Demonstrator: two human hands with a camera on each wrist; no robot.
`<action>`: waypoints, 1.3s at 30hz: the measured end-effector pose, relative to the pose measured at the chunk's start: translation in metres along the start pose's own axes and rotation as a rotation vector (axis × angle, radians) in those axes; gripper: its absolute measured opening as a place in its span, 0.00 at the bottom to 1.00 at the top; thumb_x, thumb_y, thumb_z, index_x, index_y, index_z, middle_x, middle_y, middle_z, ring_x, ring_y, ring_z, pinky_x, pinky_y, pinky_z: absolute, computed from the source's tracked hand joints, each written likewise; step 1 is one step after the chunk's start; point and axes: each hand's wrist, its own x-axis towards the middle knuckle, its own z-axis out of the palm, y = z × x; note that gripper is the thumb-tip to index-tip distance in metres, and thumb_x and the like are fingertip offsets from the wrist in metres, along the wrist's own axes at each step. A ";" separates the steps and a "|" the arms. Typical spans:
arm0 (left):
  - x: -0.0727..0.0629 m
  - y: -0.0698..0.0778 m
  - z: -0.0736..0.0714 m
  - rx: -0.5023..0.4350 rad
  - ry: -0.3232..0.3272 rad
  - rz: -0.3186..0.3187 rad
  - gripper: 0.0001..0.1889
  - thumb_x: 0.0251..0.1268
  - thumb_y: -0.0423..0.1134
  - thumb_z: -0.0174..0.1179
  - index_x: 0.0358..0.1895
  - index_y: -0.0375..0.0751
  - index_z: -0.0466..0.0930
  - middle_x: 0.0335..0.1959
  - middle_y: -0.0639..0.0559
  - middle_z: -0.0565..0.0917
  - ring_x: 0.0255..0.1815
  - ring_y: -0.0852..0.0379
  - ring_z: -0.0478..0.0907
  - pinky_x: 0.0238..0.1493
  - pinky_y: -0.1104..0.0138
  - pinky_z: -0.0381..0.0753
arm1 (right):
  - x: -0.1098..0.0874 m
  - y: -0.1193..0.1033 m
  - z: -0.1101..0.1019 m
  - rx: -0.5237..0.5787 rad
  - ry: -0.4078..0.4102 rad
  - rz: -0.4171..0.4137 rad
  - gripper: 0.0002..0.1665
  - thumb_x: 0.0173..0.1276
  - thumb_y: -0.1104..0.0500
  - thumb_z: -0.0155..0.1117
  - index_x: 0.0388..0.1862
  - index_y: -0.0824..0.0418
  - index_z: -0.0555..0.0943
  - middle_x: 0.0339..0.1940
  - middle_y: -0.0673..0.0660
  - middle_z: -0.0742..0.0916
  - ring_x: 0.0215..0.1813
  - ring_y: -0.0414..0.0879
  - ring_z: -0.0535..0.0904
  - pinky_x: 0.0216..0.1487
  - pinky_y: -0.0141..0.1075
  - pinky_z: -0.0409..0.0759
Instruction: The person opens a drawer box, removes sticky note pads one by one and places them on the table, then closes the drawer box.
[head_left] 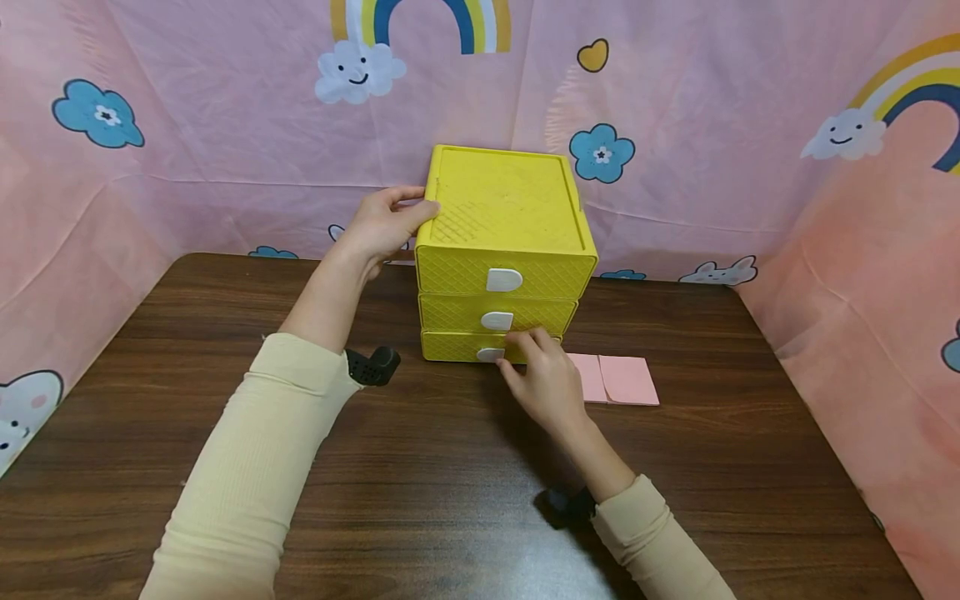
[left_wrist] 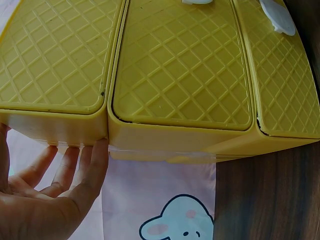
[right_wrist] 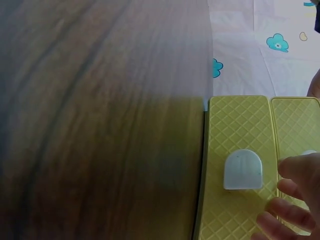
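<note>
A yellow three-drawer box [head_left: 510,200] stands at the back of the table, all its drawers closed. My left hand [head_left: 381,223] steadies its upper left side, the thumb by the top edge. In the left wrist view the fingers [left_wrist: 92,170] lie fairly straight against the side wall. My right hand [head_left: 551,383] hovers at the front of the lower drawers, fingers loosely bent. The bottom drawer's white pull tab [right_wrist: 243,170] shows beside those fingers, apart from them in the right wrist view. White tabs also mark the middle drawer [head_left: 457,313] and top drawer [head_left: 457,271].
Two pink square pieces [head_left: 630,381], perhaps paper pads, lie on the table to the right of the box, partly behind my right hand. Beneath everything is a dark wooden table [head_left: 420,483]. A pink printed cloth [head_left: 247,100] hangs close behind the box and along both sides.
</note>
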 end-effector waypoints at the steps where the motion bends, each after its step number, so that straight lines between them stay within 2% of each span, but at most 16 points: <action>1: 0.000 0.000 0.000 -0.001 0.001 0.001 0.30 0.63 0.54 0.53 0.69 0.57 0.60 0.61 0.51 0.72 0.51 0.57 0.73 0.33 0.68 0.68 | 0.000 0.000 0.001 -0.003 -0.002 0.000 0.16 0.53 0.54 0.71 0.41 0.56 0.82 0.35 0.52 0.81 0.36 0.49 0.80 0.30 0.42 0.77; 10: -0.001 -0.001 0.001 0.009 0.009 0.000 0.30 0.63 0.54 0.54 0.68 0.57 0.61 0.61 0.51 0.72 0.50 0.57 0.73 0.29 0.68 0.64 | -0.001 -0.004 0.006 -0.015 -0.025 -0.006 0.15 0.53 0.55 0.71 0.41 0.56 0.83 0.35 0.52 0.82 0.35 0.48 0.80 0.29 0.41 0.77; 17: -0.001 -0.001 0.001 -0.010 0.004 0.004 0.30 0.63 0.53 0.54 0.68 0.56 0.61 0.61 0.51 0.71 0.52 0.57 0.73 0.34 0.69 0.69 | -0.002 -0.007 0.010 -0.037 -0.026 -0.007 0.15 0.53 0.56 0.71 0.40 0.55 0.83 0.33 0.51 0.82 0.33 0.47 0.79 0.28 0.40 0.76; 24: -0.001 0.000 0.001 -0.019 0.008 0.012 0.29 0.64 0.52 0.54 0.68 0.55 0.61 0.59 0.50 0.73 0.46 0.59 0.74 0.22 0.70 0.63 | -0.001 -0.008 0.014 -0.073 -0.003 0.004 0.13 0.52 0.57 0.72 0.37 0.55 0.83 0.31 0.51 0.81 0.32 0.48 0.78 0.27 0.40 0.76; 31: 0.000 0.000 0.000 -0.010 -0.001 0.011 0.30 0.63 0.53 0.54 0.69 0.55 0.60 0.60 0.50 0.71 0.50 0.57 0.73 0.25 0.67 0.63 | 0.000 -0.009 0.018 -0.095 0.030 0.000 0.11 0.50 0.58 0.73 0.34 0.55 0.82 0.29 0.52 0.81 0.30 0.49 0.79 0.26 0.41 0.75; 39: 0.000 0.000 0.000 -0.022 -0.001 0.005 0.30 0.64 0.52 0.54 0.69 0.55 0.60 0.62 0.50 0.70 0.55 0.54 0.72 0.39 0.65 0.67 | 0.002 -0.010 0.021 -0.127 0.026 0.010 0.09 0.50 0.59 0.72 0.32 0.55 0.82 0.27 0.51 0.80 0.28 0.49 0.78 0.24 0.40 0.74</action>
